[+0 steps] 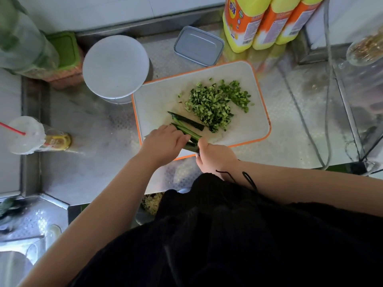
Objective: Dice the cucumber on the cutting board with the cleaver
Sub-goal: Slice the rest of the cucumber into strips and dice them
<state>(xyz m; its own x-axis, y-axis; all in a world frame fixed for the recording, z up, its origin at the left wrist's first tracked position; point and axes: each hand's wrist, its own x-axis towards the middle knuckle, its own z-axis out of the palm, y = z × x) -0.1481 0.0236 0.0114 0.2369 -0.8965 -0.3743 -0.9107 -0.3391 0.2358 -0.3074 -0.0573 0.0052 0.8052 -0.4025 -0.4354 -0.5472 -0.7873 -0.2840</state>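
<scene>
Cucumber strips [187,129] lie at the board's [244,79] near-left, beside the dice pile [215,102]. Left hand [165,141] fingers curl over the strips. Right hand [215,156] grips the cleaver, blade hidden. Strips likely wet, slippery, light: hold close behind the cut.

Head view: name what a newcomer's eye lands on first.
The heap of diced cucumber stands out, bright green on the white, orange-rimmed cutting board at the centre. At the board's near edge both hands meet over the uncut cucumber strips. Three yellow-and-orange bottles stand behind the board.
</scene>
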